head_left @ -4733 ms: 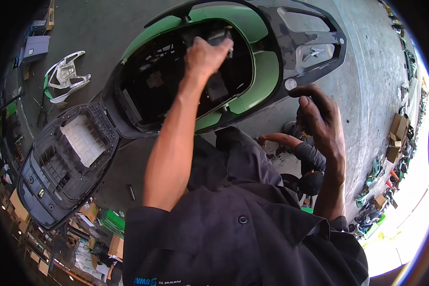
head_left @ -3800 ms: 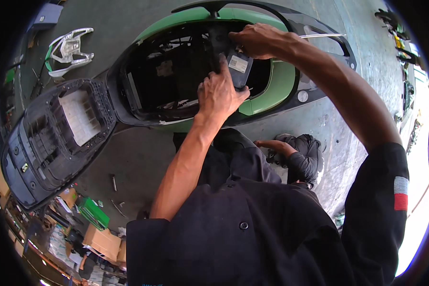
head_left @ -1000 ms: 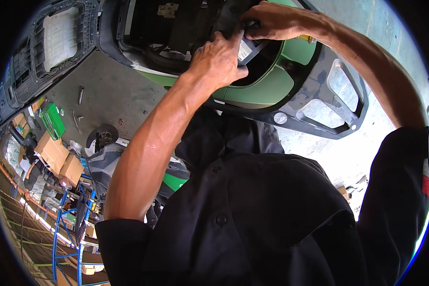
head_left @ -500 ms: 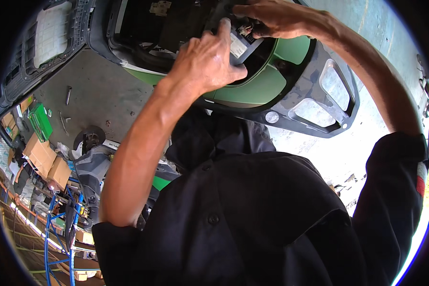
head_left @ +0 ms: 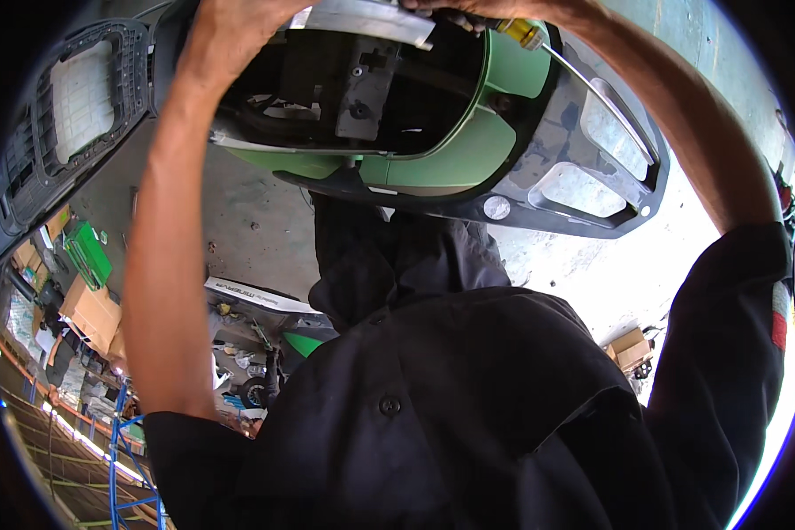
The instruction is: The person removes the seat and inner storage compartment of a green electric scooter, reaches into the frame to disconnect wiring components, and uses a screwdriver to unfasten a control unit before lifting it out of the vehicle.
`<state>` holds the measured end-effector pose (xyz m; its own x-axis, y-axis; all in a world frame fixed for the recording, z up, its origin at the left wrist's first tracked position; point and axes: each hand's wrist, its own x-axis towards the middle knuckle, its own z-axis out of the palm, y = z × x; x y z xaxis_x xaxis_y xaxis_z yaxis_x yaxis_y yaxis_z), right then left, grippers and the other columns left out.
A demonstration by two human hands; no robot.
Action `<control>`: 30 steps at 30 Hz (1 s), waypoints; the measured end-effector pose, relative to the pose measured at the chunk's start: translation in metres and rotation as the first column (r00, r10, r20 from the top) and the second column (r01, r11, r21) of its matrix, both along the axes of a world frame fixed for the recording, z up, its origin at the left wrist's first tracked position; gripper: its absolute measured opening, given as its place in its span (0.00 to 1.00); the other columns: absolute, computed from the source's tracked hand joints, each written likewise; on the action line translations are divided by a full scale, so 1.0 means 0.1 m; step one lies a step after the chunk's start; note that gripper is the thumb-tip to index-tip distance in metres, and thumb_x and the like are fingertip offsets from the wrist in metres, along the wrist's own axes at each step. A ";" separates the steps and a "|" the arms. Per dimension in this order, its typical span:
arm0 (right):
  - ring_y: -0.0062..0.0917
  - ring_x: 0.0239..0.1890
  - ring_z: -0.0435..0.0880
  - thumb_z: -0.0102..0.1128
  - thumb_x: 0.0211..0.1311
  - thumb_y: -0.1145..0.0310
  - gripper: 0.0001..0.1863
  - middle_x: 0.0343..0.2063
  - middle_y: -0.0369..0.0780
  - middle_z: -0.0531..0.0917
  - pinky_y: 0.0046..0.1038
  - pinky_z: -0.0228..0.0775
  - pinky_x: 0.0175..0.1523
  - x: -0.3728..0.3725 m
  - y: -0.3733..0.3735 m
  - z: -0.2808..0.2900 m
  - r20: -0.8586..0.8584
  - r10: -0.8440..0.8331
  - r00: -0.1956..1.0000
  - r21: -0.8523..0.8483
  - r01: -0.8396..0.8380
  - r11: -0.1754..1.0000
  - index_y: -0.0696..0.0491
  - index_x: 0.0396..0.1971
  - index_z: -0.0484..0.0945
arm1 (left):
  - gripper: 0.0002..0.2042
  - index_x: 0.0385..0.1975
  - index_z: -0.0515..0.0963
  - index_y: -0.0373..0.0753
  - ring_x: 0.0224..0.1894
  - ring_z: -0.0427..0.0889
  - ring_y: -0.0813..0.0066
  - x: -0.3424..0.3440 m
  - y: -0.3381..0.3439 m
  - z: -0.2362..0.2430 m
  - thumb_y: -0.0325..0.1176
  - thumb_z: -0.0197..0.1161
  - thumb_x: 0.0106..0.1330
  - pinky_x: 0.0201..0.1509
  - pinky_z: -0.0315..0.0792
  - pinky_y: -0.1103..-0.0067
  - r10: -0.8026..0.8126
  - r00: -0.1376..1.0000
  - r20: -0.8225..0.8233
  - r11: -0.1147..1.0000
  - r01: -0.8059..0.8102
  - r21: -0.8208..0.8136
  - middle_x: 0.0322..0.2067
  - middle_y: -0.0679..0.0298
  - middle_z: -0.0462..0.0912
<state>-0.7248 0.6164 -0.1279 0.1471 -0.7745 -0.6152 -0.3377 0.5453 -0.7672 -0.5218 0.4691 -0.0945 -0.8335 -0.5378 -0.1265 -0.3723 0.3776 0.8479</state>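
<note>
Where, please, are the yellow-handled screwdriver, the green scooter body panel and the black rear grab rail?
yellow-handled screwdriver (head_left: pixel 523 34): head view, on its yellow handle.
green scooter body panel (head_left: pixel 455 159): head view, on its green side surface.
black rear grab rail (head_left: pixel 574 141): head view, on the bar between its openings.

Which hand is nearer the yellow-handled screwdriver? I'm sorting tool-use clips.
Right. The right hand is at the yellow-handled screwdriver, seemingly gripping its handle at the frame's top edge. The left hand is across the scooter's open compartment, well apart.
</note>
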 end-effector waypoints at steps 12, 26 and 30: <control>0.17 0.14 0.70 0.50 0.68 0.54 0.20 0.16 0.31 0.73 0.23 0.67 0.18 0.08 0.06 -0.07 0.090 -0.289 0.953 0.204 0.266 0.942 0.56 0.28 0.77 | 0.17 0.44 0.76 0.35 0.44 0.75 0.73 -0.42 0.80 -0.84 0.37 0.69 0.59 0.51 0.67 0.74 0.684 0.705 -0.189 0.599 -0.394 0.697 0.40 0.65 0.78; 0.18 0.27 0.76 0.53 0.65 0.53 0.16 0.29 0.33 0.79 0.24 0.72 0.31 0.05 0.07 0.00 0.292 -0.529 0.797 0.373 0.414 0.830 0.51 0.37 0.79 | 0.24 0.49 0.72 0.30 0.45 0.76 0.65 -0.53 0.66 -0.86 0.42 0.66 0.60 0.51 0.68 0.70 0.352 0.819 -0.454 0.926 -0.375 0.042 0.43 0.57 0.77; 0.20 0.34 0.78 0.51 0.66 0.53 0.19 0.36 0.36 0.81 0.26 0.74 0.37 0.06 0.10 -0.05 0.257 -0.479 0.839 0.283 0.408 0.868 0.52 0.45 0.79 | 0.25 0.49 0.71 0.29 0.46 0.76 0.63 -0.51 0.60 -0.88 0.43 0.64 0.61 0.51 0.68 0.69 0.347 0.853 -0.391 0.938 -0.320 0.133 0.46 0.54 0.76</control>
